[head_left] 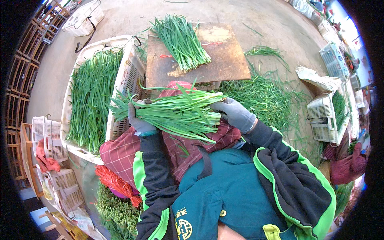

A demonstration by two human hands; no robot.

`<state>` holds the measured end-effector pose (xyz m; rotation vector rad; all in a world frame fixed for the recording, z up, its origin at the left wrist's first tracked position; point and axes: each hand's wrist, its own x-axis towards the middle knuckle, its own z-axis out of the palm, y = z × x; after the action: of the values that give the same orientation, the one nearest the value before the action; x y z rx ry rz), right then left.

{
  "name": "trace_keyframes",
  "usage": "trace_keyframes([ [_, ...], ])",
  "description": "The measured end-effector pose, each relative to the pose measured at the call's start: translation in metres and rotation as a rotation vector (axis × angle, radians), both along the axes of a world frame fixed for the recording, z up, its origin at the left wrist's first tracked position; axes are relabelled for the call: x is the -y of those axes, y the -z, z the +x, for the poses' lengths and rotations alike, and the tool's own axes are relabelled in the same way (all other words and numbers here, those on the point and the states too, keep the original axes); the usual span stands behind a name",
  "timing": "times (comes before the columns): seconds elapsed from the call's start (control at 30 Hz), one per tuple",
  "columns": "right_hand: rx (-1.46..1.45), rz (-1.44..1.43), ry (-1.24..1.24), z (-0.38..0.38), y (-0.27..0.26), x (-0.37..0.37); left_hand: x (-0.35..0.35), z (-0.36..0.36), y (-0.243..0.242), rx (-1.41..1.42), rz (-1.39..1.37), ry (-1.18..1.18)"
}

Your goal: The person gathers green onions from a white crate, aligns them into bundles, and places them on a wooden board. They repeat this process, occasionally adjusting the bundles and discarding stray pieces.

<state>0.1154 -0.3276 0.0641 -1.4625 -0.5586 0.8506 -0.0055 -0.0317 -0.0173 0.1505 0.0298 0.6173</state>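
Observation:
A loose bunch of garlic chives (pixel 183 111) lies sideways across my lap, leafy tips to the left and pale cut ends to the right. My left hand (pixel 140 117), in a grey glove, grips it near the tips. At the cut ends my gloved right hand (pixel 235 112) has its fingers on some stems; its thumb and fingertips are partly hidden. Just ahead, a second pile of chives (pixel 183 42) rests on a worn wooden board (pixel 231 60). Red ties (pixel 166 56) lie on the board beside that pile.
To the left stands a white plastic crate (pixel 111 132) filled with chives (pixel 93 99). Loose leaves (pixel 264 99) litter the floor at right. Red tie strips (pixel 118 183) and bundled chives (pixel 115 210) sit at lower left. Another person (pixel 348 165) is at far right, near a crate (pixel 322 120).

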Motion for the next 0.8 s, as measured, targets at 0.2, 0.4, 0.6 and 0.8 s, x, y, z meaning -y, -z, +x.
trace_keyframes([
  [0.2, 0.360, 0.007, -0.067, 0.008, 0.016, 0.005, -0.006, -0.005, 0.012, -0.168, 0.013, 0.010],
  [0.4, -0.533, 0.319, 0.141, 0.035, 0.033, 0.056, -0.013, -0.005, 0.024, -0.417, 0.047, -0.123],
  [0.6, 0.515, -0.669, 0.001, 0.081, -0.004, 0.126, -0.009, -0.006, 0.017, -0.370, 0.104, -0.133],
  [0.8, 0.709, -0.302, 0.059, 0.021, -0.019, 0.047, -0.009, -0.005, 0.014, -0.384, 0.191, -0.127],
])
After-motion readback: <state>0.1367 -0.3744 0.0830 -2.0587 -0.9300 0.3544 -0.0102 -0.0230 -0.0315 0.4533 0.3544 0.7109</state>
